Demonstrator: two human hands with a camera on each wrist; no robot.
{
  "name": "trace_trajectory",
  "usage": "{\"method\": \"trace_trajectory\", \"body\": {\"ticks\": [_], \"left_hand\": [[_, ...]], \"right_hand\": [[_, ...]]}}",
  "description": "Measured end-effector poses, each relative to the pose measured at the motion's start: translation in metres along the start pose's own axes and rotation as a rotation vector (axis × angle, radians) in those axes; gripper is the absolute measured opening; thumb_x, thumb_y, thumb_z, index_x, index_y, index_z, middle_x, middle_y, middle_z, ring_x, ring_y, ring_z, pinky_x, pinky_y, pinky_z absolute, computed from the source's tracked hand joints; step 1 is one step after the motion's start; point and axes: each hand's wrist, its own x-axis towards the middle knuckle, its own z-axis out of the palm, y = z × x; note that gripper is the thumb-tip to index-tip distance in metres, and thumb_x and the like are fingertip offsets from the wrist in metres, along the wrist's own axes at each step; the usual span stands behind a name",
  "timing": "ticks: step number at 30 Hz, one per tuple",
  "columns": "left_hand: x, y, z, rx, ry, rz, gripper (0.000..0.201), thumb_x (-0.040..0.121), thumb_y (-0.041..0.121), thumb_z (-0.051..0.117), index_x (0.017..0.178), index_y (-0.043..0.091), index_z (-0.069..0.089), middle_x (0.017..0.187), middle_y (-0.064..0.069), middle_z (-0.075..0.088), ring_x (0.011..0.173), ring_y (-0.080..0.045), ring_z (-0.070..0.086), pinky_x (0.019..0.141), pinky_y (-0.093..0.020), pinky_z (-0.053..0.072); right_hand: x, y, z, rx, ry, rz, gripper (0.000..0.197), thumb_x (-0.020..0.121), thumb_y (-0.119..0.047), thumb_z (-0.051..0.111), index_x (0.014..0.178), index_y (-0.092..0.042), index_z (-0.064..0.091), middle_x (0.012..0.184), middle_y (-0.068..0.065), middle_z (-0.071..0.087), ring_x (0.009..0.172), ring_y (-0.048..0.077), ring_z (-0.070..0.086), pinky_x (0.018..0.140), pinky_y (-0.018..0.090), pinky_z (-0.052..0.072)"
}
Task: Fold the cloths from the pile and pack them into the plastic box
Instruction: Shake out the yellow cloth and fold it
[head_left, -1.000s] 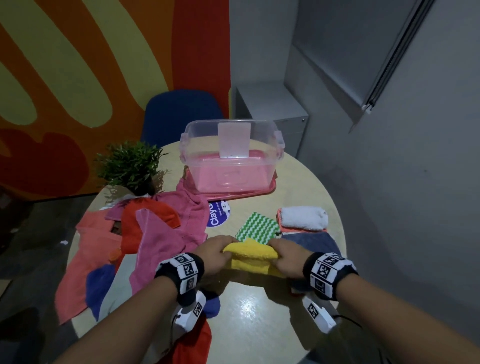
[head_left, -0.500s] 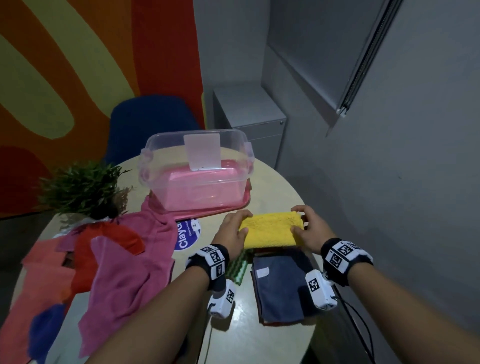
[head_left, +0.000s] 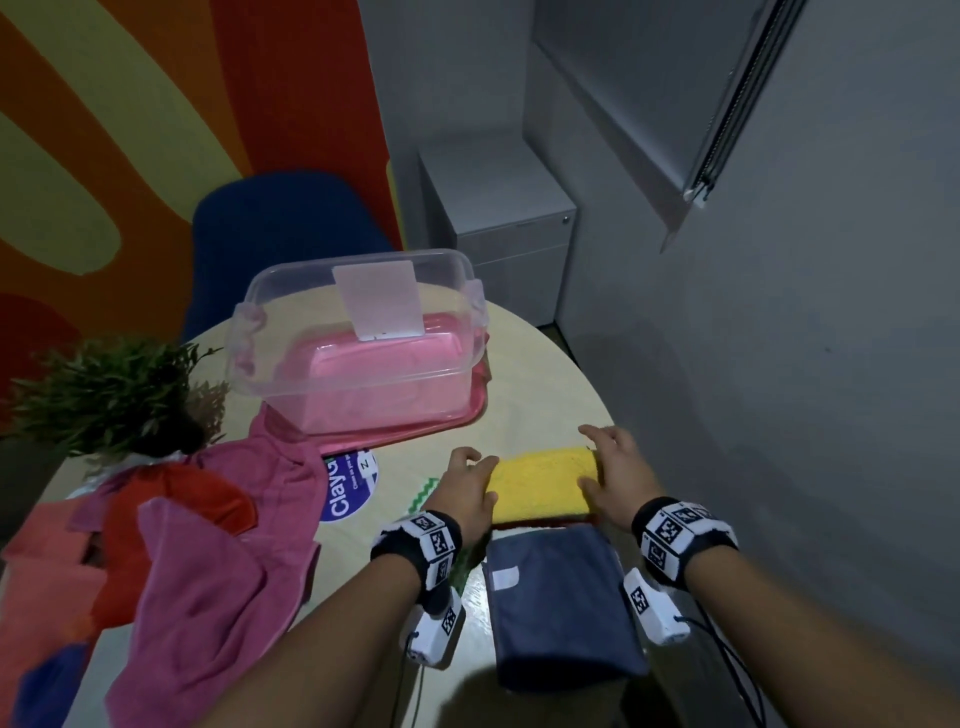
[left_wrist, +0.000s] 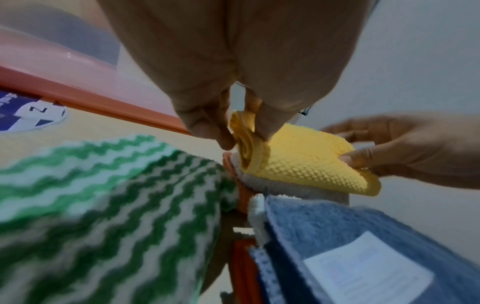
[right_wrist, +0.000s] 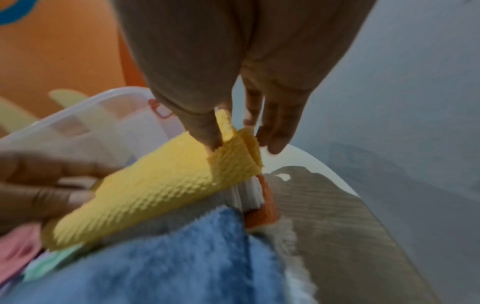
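A folded yellow cloth (head_left: 540, 480) lies on a stack of folded cloths at the table's right edge. My left hand (head_left: 465, 486) pinches its left end (left_wrist: 246, 139) between thumb and fingers. My right hand (head_left: 615, 475) pinches the right end (right_wrist: 233, 144). Under it show a white and an orange cloth (right_wrist: 259, 211). A folded blue cloth (head_left: 561, 597) lies nearer me, a green zigzag cloth (left_wrist: 103, 195) to its left. The clear plastic box (head_left: 358, 343) with a pink base stands behind, open-topped. The unfolded pile (head_left: 171, 545) of pink, red and blue cloths spreads left.
A potted plant (head_left: 114, 395) stands at the table's left. A blue chair (head_left: 280, 228) and a grey cabinet (head_left: 493, 208) are behind the round table (head_left: 535, 379). A grey wall is close on the right. A round blue sticker (head_left: 348, 491) lies mid-table.
Both hands carried the folded yellow cloth forward and right from the table's front, over the blue cloth, and set it down on the white and orange cloths. The head view turned right.
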Motion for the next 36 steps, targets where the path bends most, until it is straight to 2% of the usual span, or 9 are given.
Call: {"method": "trace_trajectory", "body": {"ticks": [3,5,6,9,11,14,18,32,36], "left_hand": [[0.0,0.003,0.002,0.212,0.081,0.12,0.068,0.091,0.016,0.055,0.152,0.027,0.027,0.16,-0.004,0.015,0.138,-0.027,0.029,0.108,-0.041,0.034],[0.0,0.009,0.004,0.336,0.031,0.233,0.073,0.091,0.012,0.05,0.155,0.027,0.017,0.164,0.001,0.007,0.146,-0.022,0.015,0.11,-0.044,0.028],[0.0,0.012,0.007,0.38,-0.014,0.256,0.07,0.095,0.015,0.046,0.156,0.025,0.013,0.165,0.003,0.005,0.149,-0.02,0.01,0.111,-0.043,0.025],[0.001,0.015,0.015,0.425,-0.116,0.211,0.058,0.106,0.027,0.027,0.158,0.019,0.001,0.165,0.004,-0.003,0.152,-0.015,0.0,0.114,-0.042,0.017],[0.002,0.014,0.02,0.467,-0.145,0.182,0.059,0.106,0.027,0.024,0.157,0.018,-0.004,0.165,0.003,-0.008,0.151,-0.014,-0.005,0.116,-0.043,0.012],[0.006,0.013,0.024,0.507,-0.17,0.165,0.059,0.106,0.027,0.022,0.156,0.018,-0.008,0.165,0.003,-0.011,0.151,-0.014,-0.005,0.118,-0.044,0.008],[0.01,0.012,0.03,0.514,-0.179,0.152,0.06,0.107,0.03,0.021,0.156,0.018,-0.011,0.164,0.001,-0.014,0.151,-0.015,-0.006,0.119,-0.043,0.005],[0.009,0.002,0.051,0.483,-0.142,0.115,0.06,0.106,0.036,0.021,0.155,0.023,-0.012,0.164,0.005,-0.015,0.151,-0.013,-0.007,0.119,-0.044,0.008],[0.01,0.004,0.05,0.426,-0.13,0.094,0.061,0.106,0.035,0.027,0.156,0.026,-0.006,0.164,0.008,-0.009,0.151,-0.011,-0.004,0.118,-0.045,0.01]], "right_hand": [[-0.004,0.0,0.005,-0.189,0.142,-0.245,0.063,0.079,-0.007,0.07,0.137,-0.022,0.05,0.148,0.005,0.037,0.129,0.026,0.043,0.107,0.041,0.042],[-0.003,0.002,0.01,-0.276,0.111,-0.399,0.064,0.076,0.0,0.065,0.135,-0.02,0.053,0.147,0.007,0.044,0.129,0.029,0.047,0.107,0.044,0.044],[-0.002,0.005,0.013,-0.308,0.037,-0.437,0.07,0.075,0.002,0.063,0.14,-0.019,0.049,0.15,0.006,0.043,0.133,0.029,0.046,0.11,0.043,0.041],[-0.004,0.011,0.023,-0.436,-0.18,-0.415,0.086,0.083,0.0,0.054,0.157,-0.017,0.014,0.165,0.002,0.015,0.151,0.019,0.016,0.122,0.035,0.017],[-0.006,0.017,0.026,-0.469,-0.209,-0.388,0.073,0.098,-0.01,0.04,0.158,-0.018,-0.001,0.166,-0.002,-0.001,0.153,0.014,0.002,0.121,0.032,0.005],[-0.002,0.025,0.023,-0.497,-0.236,-0.415,0.061,0.107,-0.027,0.026,0.157,-0.016,-0.007,0.166,0.0,-0.009,0.152,0.015,-0.003,0.119,0.031,-0.001],[0.005,0.034,0.022,-0.56,-0.315,-0.42,0.066,0.107,-0.036,0.026,0.156,-0.016,-0.013,0.164,-0.001,-0.018,0.152,0.014,-0.008,0.118,0.029,-0.004],[0.017,0.046,0.036,-0.411,-0.31,-0.441,0.068,0.104,-0.033,0.04,0.158,-0.022,0.0,0.166,-0.005,-0.002,0.152,0.013,0.001,0.124,0.035,0.011],[0.018,0.046,0.037,-0.36,-0.304,-0.445,0.068,0.104,-0.031,0.043,0.158,-0.021,0.004,0.166,-0.004,0.003,0.152,0.015,0.004,0.123,0.038,0.014]]}}
